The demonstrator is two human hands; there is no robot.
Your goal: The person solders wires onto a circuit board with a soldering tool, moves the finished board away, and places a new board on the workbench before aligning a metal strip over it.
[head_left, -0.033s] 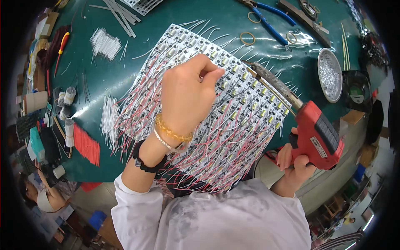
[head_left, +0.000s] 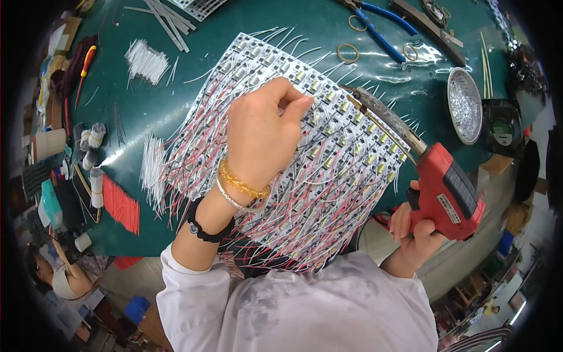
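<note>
My left hand (head_left: pixel 264 126) is over a white panel of circuit boards (head_left: pixel 358 144), thumb and forefinger pinched together near its upper edge. Whatever sits in that pinch is too small to make out; thin white wires lie close by. Rows of small components and many red and white wires (head_left: pixel 281 226) cover the panel. My right hand (head_left: pixel 416 237) grips a red soldering gun (head_left: pixel 448 193) by its handle. Its long metal barrel points up and left, and its tip (head_left: pixel 350 94) is at the panel's upper right edge, a little right of my left fingertips.
Blue-handled pliers (head_left: pixel 381 29) and a metal bar (head_left: pixel 428 32) lie at the back right. A bowl of silvery bits (head_left: pixel 464 105) stands right, beside a black tape measure (head_left: pixel 502 126). White wire piles (head_left: pixel 146 61), red wires (head_left: pixel 121 205) and a screwdriver (head_left: pixel 87 64) lie left.
</note>
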